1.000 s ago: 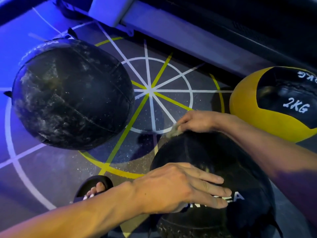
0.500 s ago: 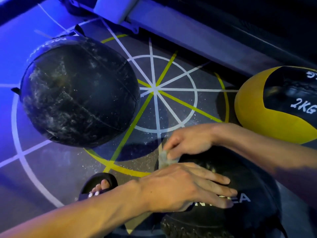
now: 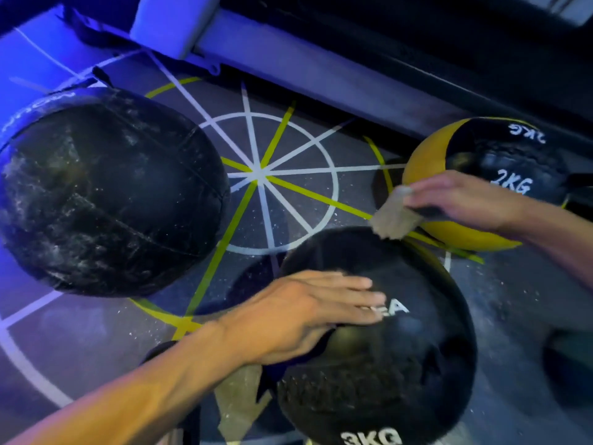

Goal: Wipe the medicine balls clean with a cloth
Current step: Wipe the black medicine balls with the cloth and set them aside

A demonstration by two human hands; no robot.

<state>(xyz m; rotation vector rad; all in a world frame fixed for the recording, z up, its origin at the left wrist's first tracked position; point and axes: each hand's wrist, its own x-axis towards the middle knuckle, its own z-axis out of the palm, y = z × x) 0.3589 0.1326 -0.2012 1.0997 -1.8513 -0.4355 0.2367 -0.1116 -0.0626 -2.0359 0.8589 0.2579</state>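
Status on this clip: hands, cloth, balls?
Left hand flat on 3KG ball. Right hand pinching cloth by 2KG ball. Nothing blocking.

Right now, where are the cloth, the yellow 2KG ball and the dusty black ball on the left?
cloth (image 3: 395, 216), head view, middle of the hanging rag.
yellow 2KG ball (image 3: 423, 159), head view, its yellow left panel.
dusty black ball (image 3: 109, 191), head view, centre of its scuffed top.

You have three medicine balls around your hands, a dusty black ball (image 3: 109, 194), a black 3KG ball (image 3: 401, 364) and a yellow-and-black 2KG ball (image 3: 426, 162), plus one cloth (image 3: 393, 218) and two hands, left hand (image 3: 301, 313) and right hand (image 3: 462, 197).
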